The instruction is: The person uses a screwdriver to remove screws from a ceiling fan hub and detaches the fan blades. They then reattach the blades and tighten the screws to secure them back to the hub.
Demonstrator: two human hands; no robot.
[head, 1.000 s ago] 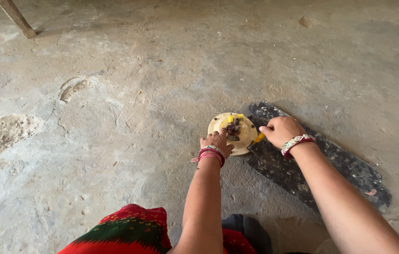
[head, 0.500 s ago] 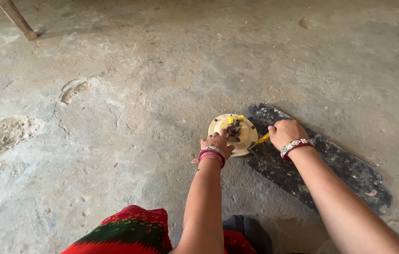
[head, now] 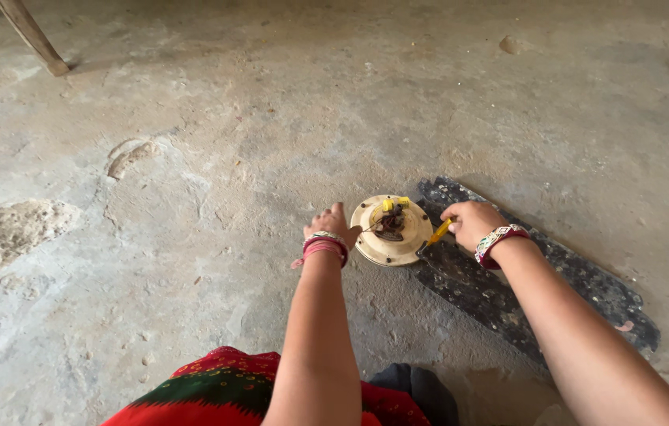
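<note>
A round cream-coloured disc-shaped part (head: pixel 386 241) with dark wiring and small yellow pieces at its centre lies on the concrete floor. My left hand (head: pixel 333 223) rests at its left edge and touches it. My right hand (head: pixel 470 224) grips a yellow-handled tool (head: pixel 436 234) whose tip meets the disc's right rim. Both wrists wear bangles. A long dark speckled blade-like board (head: pixel 539 276) lies under and to the right of the disc, beneath my right forearm.
Rough, cracked concrete floor (head: pixel 192 197) lies all around, with a broken patch (head: pixel 3 237) at the left. A wooden leg (head: pixel 30 35) stands at the top left. My red and green cloth (head: pixel 216 394) shows at the bottom.
My right hand has shifted slightly right and down along the disc's rim with the yellow tool. The left hand stays at the disc's left edge.
</note>
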